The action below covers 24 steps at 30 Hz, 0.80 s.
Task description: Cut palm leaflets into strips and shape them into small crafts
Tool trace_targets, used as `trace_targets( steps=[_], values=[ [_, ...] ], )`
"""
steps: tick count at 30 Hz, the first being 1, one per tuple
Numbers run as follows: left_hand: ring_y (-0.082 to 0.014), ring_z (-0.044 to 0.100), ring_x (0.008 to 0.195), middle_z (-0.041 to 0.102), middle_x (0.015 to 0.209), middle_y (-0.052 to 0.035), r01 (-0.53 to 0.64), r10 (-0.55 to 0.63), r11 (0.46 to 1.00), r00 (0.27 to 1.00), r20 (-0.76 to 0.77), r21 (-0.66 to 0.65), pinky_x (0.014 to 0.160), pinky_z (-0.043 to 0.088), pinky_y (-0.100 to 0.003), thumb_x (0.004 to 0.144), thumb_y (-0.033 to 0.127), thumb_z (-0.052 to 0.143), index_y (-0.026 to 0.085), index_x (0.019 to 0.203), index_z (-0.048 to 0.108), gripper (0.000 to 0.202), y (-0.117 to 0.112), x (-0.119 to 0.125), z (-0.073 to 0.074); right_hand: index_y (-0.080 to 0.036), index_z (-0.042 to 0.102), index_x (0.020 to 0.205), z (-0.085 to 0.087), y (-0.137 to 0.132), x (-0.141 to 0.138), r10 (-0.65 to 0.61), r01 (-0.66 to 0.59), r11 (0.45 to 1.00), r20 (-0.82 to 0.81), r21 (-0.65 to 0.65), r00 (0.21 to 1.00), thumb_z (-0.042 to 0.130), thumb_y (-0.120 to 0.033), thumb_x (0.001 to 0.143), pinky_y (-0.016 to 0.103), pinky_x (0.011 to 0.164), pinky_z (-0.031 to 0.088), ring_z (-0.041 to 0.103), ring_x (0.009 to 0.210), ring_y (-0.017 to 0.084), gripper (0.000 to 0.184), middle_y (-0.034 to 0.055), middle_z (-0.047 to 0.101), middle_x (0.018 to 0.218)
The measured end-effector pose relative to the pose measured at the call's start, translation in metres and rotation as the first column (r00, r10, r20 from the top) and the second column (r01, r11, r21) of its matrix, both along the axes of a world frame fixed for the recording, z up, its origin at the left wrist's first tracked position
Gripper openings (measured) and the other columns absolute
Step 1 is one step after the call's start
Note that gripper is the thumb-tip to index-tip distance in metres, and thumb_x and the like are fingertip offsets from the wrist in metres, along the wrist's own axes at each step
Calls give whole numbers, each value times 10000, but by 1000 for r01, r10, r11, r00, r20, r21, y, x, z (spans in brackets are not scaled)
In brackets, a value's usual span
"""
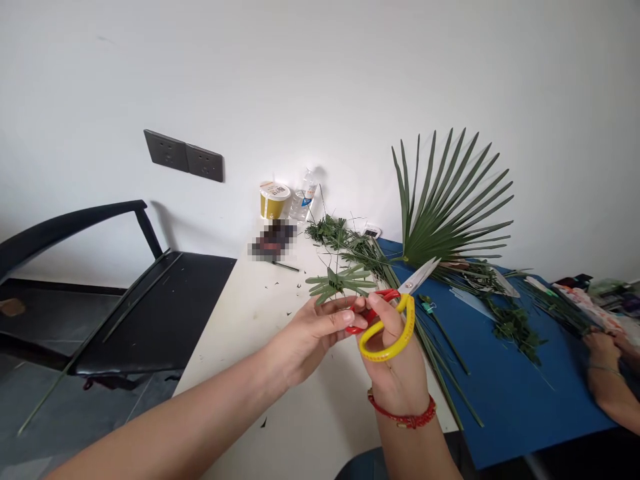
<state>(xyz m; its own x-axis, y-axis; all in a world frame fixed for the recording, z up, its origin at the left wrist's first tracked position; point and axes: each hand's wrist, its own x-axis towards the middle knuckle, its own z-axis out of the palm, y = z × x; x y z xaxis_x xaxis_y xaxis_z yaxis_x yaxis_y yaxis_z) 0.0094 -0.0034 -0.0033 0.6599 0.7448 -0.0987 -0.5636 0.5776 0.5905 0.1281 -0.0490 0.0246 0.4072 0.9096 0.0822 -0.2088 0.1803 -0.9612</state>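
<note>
My left hand [313, 337] pinches a small piece made of green palm-leaf strips [336, 283], its leaf ends fanned out beyond the fingers. Close against it, my right hand [393, 373] has its fingers on a pair of scissors [411, 285] with one red and one yellow handle. The blades point away to the upper right, looking slightly parted. Both hands meet above the white table [240, 340], and the fingertips partly hide where the leaf piece is gripped.
A large fan palm leaf [450, 213] leans on the wall over a blue mat [505, 407]. Leaf bundles [327, 230], a water bottle [303, 195] and a yellow cup [273, 200] stand behind. A black chair [200, 287] is left; another person's hand [603, 350] works right.
</note>
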Motion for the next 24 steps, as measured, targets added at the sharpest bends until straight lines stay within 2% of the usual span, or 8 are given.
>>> trace_targets(
  steps=[3, 6, 12, 15, 17, 20, 22, 24],
  values=[
    [-173, 638, 759, 699, 851, -71, -102, 103, 994, 994, -23, 35, 778, 467, -326, 713, 250, 840, 131, 839, 695, 225, 0, 1, 3, -261, 564, 782, -13, -2, -5, -22, 21, 999, -34, -30, 999, 619, -413, 862, 329, 591, 526, 561, 621, 167, 181, 12, 594, 778],
    [-154, 613, 660, 678, 747, -46, -179, 183, 982, 980, -73, 59, 719, 473, -325, 764, 239, 790, 141, 729, 670, 159, -1, 1, 8, -243, 533, 778, -23, -1, -12, -29, 22, 998, -137, -54, 990, 633, -356, 862, 308, 559, 501, 538, 591, 147, 173, 4, 583, 768],
    [-132, 575, 553, 629, 633, -8, -279, 284, 959, 949, -133, 56, 611, 487, -305, 754, 202, 774, 154, 633, 620, 202, -3, 2, 10, -216, 522, 791, -25, 1, -20, -17, -2, 998, -279, -68, 960, 685, -318, 854, 259, 534, 460, 524, 595, 120, 202, -5, 574, 770],
    [-131, 624, 648, 639, 656, 16, -397, 392, 918, 906, -160, 5, 712, 537, -295, 690, 153, 822, 162, 676, 635, 188, -2, 2, 11, -213, 506, 767, -30, -3, -24, 2, -19, 998, -298, -55, 955, 687, -354, 861, 232, 506, 424, 500, 587, 111, 248, -33, 512, 711],
    [-130, 643, 713, 652, 690, 21, -452, 441, 892, 881, -174, -27, 803, 552, -311, 655, 141, 849, 165, 701, 645, 210, -1, 0, 14, -216, 478, 742, -40, -7, -28, 14, -32, 998, -280, -60, 960, 668, -411, 863, 227, 475, 396, 461, 549, 107, 298, -51, 456, 661],
    [-129, 647, 721, 646, 694, 19, -474, 455, 879, 866, -206, -49, 820, 564, -312, 627, 158, 873, 158, 683, 639, 240, -2, -3, 20, -223, 474, 783, -57, -16, -37, 71, -87, 993, -197, -76, 978, 618, -499, 868, 242, 462, 389, 434, 529, 114, 323, -54, 435, 654],
    [-136, 663, 735, 649, 703, 14, -477, 448, 875, 861, -241, -78, 782, 569, -283, 617, 172, 883, 157, 688, 641, 253, -2, -5, 23, -227, 470, 825, -65, -22, -44, 86, -91, 993, -61, -74, 994, 580, -524, 884, 267, 492, 419, 450, 552, 127, 322, -43, 447, 686],
    [-146, 680, 755, 662, 718, 6, -462, 419, 880, 865, -276, -114, 734, 569, -255, 634, 197, 882, 161, 713, 648, 249, -3, -6, 24, -235, 446, 828, -67, -26, -51, 45, -39, 998, 124, -53, 991, 557, -518, 897, 288, 528, 439, 457, 580, 139, 312, -35, 449, 709]
  ],
)
